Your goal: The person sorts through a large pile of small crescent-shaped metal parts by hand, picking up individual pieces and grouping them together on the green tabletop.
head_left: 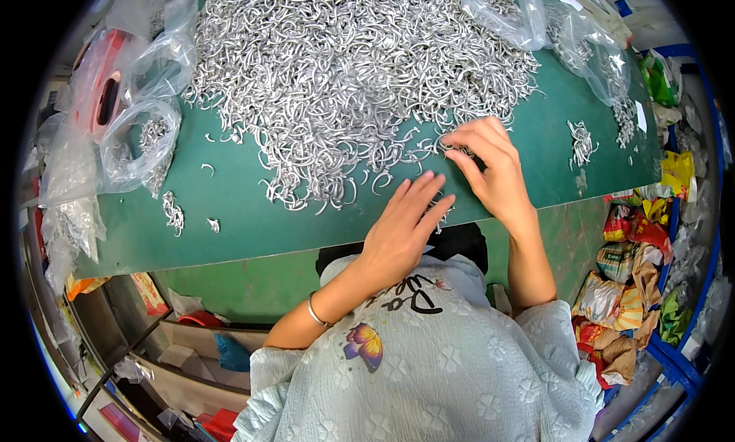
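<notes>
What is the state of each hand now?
Left hand: open, flat on the hooks.
Right hand: fingertips pinching hooks at the pile's edge.

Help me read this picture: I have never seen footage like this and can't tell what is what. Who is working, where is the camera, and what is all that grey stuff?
No machine here: a person works with bare hands. The camera sits on their head, looking down, so edges bend. On the green table lies a big pile of small silvery metal hooks, with clear plastic bags alongside. The left hand lies flat at the pile's edge; the right hand pinches hooks with its fingertips.
</notes>
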The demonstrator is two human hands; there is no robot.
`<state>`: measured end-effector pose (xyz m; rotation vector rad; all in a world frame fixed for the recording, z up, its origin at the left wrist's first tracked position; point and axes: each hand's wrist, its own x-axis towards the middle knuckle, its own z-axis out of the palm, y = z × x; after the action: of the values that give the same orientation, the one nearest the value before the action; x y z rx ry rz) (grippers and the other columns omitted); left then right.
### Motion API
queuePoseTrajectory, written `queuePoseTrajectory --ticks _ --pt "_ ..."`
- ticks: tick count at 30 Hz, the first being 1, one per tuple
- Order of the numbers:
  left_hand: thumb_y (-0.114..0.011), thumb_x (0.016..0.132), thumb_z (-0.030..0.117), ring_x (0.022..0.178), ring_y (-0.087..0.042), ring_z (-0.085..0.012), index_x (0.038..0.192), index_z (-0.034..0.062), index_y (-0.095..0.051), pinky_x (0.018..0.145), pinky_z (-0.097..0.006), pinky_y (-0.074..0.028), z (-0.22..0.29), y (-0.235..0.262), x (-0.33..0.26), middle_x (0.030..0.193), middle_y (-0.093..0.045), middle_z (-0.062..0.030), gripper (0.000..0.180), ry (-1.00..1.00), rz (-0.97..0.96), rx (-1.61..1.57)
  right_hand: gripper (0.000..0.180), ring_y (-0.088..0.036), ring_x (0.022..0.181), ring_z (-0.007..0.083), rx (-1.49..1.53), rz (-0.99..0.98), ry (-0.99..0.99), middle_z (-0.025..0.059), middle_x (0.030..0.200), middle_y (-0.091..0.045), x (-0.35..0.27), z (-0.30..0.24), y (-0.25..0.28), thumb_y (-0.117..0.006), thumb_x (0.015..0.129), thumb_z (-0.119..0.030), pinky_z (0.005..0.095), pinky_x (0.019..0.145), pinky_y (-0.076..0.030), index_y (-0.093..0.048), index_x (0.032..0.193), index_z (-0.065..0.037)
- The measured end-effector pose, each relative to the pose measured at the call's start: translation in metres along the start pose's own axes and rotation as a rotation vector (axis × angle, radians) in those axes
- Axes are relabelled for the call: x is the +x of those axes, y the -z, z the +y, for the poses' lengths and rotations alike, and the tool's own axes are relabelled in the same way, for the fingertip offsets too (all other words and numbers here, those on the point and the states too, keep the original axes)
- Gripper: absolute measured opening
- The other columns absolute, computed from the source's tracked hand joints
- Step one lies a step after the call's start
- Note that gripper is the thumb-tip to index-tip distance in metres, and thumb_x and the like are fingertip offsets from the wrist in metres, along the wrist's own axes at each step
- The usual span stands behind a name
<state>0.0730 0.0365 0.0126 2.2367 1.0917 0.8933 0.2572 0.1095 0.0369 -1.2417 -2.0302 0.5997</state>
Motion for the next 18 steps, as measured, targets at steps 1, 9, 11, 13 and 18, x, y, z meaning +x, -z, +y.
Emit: queuePoseTrajectory --ticks 1,9,11,13,18 --pt "-0.063 0.074 -0.007 0.125 -0.052 -0.0359 0.112 0.0011 -0.065 0.105 -0.047 -0.043 -0.001 0.000 0.000 0.129 -0.057 -0.0159 0.039 -0.029 -0.044 0.034 0.015 -0.054 0.097 0.0251 -0.100 -0.009 0.041 0.0051 0.099 -0.063 0.002 -0.001 -0.003 -0.073 0.078 -0.009 0.0385 0.083 -0.040 -0.066 0.090 -0.004" --pt "-0.062 0.073 -0.006 0.118 -0.057 -0.0342 0.108 -0.0008 -0.065 0.103 -0.046 -0.046 -0.005 -0.003 -0.006 0.119 -0.061 -0.0140 0.036 -0.048 -0.011 -0.082 0.018 -0.053 0.096 0.0271 -0.336 0.054 0.048 0.0060 0.101 -0.060 0.004 0.007 0.001 -0.073 0.077 -0.007 0.0388 0.081 -0.039 -0.063 0.092 -0.007" --pt "-0.062 0.072 -0.006 0.117 -0.057 -0.0340 0.107 -0.0009 -0.066 0.103 -0.046 -0.046 -0.005 -0.003 -0.006 0.118 -0.061 -0.0140 0.035 -0.045 -0.007 -0.083 0.019 -0.054 0.096 0.0274 -0.348 0.099 -0.041 0.0063 0.101 -0.061 0.002 -0.002 0.002 -0.074 0.077 -0.007 0.0388 0.081 -0.039 -0.064 0.093 -0.007" --pt "-0.063 0.071 -0.006 0.117 -0.057 -0.0341 0.106 -0.0011 -0.066 0.103 -0.046 -0.046 -0.004 -0.003 -0.005 0.117 -0.061 -0.0141 0.035 -0.041 -0.001 -0.087 0.023 -0.054 0.098 0.0263 -0.231 0.118 0.079 0.0062 0.101 -0.062 0.005 -0.011 -0.004 -0.075 0.076 -0.010 0.0385 0.081 -0.039 -0.064 0.097 -0.007" --pt "-0.063 0.070 -0.008 0.117 -0.057 -0.0344 0.105 -0.0015 -0.065 0.102 -0.046 -0.047 -0.006 -0.005 -0.006 0.116 -0.061 -0.0144 0.036 -0.051 0.013 -0.114 0.019 -0.053 0.091 0.0250 -0.246 -0.062 0.094 0.0046 0.093 -0.059 0.003 -0.002 -0.019 -0.075 0.076 -0.011 0.0379 0.079 -0.037 -0.064 0.091 -0.008"
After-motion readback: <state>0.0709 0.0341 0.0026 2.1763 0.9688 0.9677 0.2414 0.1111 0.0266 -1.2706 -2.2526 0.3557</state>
